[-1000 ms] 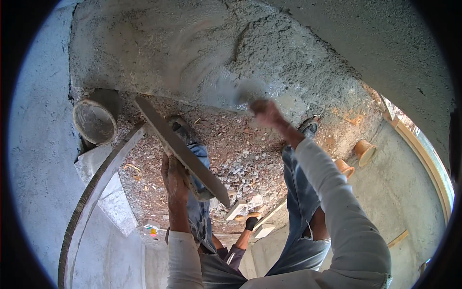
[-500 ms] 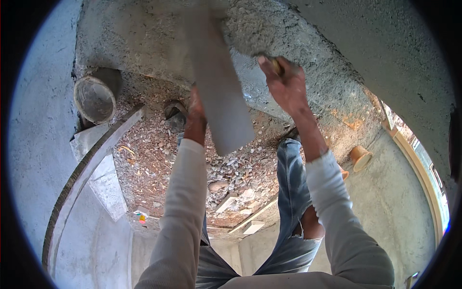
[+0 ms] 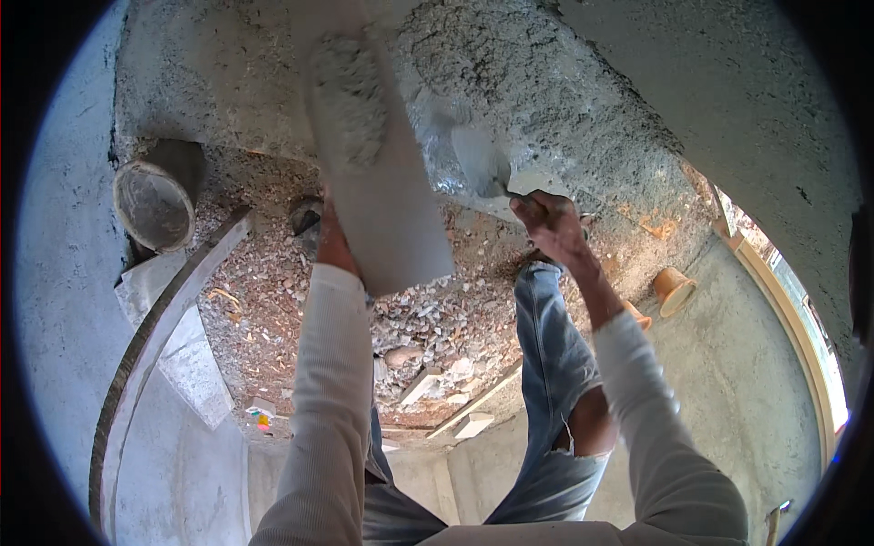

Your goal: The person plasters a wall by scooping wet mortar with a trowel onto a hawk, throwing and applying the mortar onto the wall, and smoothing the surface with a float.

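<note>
A long, flat grey plastering float [image 3: 387, 214] slants across the view, with a heap of wet mortar [image 3: 348, 100] on its far half. My left hand [image 3: 333, 235] is closed on the float from beneath, its fingers mostly covered by the board. In my right hand [image 3: 555, 223], closed around the handle, is a trowel [image 3: 481, 162] with a pale, mortar-smeared blade. The blade is slightly blurred, at the near edge of a rough bed of wet grey mortar [image 3: 537, 82]. Whether the blade touches the surface below, I cannot tell.
A dark bucket [image 3: 155, 205] lies tipped at the left, beside a curved board [image 3: 164, 318] and a pale slab [image 3: 196, 364]. Rubble [image 3: 428, 337] covers the ground between my legs. An orange-brown pot [image 3: 674, 291] stands at the right by the wall.
Mortar now shows on the float, where the blurred earlier view showed none. My right hand has drawn the trowel nearer me, off the rough mortar. The float has shifted left.
</note>
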Motion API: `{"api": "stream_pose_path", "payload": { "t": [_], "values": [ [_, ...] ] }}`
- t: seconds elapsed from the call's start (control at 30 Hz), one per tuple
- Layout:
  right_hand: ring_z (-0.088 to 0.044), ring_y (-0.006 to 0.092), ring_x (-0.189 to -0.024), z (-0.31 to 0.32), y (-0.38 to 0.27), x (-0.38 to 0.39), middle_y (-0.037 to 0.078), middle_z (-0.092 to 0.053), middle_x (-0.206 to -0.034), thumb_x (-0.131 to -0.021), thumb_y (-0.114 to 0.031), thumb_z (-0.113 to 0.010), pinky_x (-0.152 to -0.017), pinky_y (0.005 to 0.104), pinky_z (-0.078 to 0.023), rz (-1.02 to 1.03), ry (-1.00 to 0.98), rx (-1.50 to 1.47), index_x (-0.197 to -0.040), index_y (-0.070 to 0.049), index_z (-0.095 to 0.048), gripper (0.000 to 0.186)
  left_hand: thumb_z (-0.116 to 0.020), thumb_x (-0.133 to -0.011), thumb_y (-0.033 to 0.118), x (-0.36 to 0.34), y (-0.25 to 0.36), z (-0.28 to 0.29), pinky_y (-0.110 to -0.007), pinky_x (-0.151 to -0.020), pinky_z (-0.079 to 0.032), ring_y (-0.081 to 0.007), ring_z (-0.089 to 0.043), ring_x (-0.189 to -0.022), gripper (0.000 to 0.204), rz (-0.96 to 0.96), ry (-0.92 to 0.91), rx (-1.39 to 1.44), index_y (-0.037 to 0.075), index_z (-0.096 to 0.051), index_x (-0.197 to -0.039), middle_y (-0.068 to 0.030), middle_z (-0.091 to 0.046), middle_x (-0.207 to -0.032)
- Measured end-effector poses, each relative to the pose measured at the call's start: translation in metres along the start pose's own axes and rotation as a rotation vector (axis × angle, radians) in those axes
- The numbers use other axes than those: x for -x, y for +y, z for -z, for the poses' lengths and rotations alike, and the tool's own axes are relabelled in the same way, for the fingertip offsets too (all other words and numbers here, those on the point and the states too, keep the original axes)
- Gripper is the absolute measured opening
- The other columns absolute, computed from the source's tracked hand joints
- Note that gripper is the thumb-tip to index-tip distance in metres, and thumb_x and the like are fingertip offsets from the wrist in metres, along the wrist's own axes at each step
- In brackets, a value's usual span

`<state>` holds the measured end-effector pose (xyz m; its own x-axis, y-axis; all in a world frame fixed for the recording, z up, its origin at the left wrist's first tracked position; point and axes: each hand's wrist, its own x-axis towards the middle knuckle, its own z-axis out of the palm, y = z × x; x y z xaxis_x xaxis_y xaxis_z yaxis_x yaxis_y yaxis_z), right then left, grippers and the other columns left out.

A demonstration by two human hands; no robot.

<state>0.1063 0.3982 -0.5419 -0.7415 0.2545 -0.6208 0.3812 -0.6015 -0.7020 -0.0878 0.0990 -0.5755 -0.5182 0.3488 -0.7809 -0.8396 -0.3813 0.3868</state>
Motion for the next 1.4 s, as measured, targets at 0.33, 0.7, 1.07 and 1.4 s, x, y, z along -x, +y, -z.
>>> {"api": "stream_pose_path", "payload": {
  "t": [0.33,0.7,1.07,1.4],
  "values": [
    [-0.074,0.0320,-0.078,-0.040,-0.069,-0.216,0.010,-0.077,-0.095,-0.102,-0.038,-0.058,-0.075,0.0448,-0.060,0.571,0.099,1.780,-0.110,-0.017,-0.073,0.027,-0.050,-0.105,0.039,0.033,0.025,0.044,-0.040,-0.091,-0.058,-0.0252,-0.068,-0.106,0.048,-0.026,0.127,0.055,0.003,-0.060,-0.135,-0.0134,-0.068,-0.120],
    [-0.052,0.0127,-0.044,-0.251,-0.217,0.057,0.003,-0.057,-0.058,-0.103,-0.040,-0.062,-0.039,0.0298,-0.043,-0.094,-0.023,0.788,-0.088,-0.004,-0.067,0.040,-0.049,-0.106,0.040,0.083,0.059,-0.068,-0.040,-0.092,-0.058,-0.0260,-0.068,-0.107,0.049,-0.092,0.024,0.275,0.003,-0.059,-0.136,-0.0133,-0.068,-0.121],
    [-0.063,0.0162,-0.056,-0.355,-0.366,0.297,0.010,-0.064,-0.077,-0.104,-0.040,-0.058,-0.054,0.0283,-0.053,-0.290,-0.105,0.338,-0.107,0.000,-0.062,0.040,-0.048,-0.106,0.040,0.213,0.166,-0.204,-0.040,-0.093,-0.058,-0.0267,-0.068,-0.107,0.049,-0.168,-0.171,0.488,0.003,-0.059,-0.137,-0.0133,-0.068,-0.122],
    [-0.056,0.0159,-0.047,-0.497,-0.405,0.390,0.008,-0.062,-0.071,-0.103,-0.026,-0.064,-0.043,0.0302,-0.047,-0.194,0.103,0.134,-0.102,-0.007,-0.058,0.020,-0.045,-0.105,0.042,0.345,0.270,-0.270,-0.042,-0.096,-0.056,-0.0288,-0.067,-0.111,0.052,-0.556,-0.177,-0.200,0.004,-0.059,-0.138,-0.0126,-0.067,-0.126]
  ]
}}
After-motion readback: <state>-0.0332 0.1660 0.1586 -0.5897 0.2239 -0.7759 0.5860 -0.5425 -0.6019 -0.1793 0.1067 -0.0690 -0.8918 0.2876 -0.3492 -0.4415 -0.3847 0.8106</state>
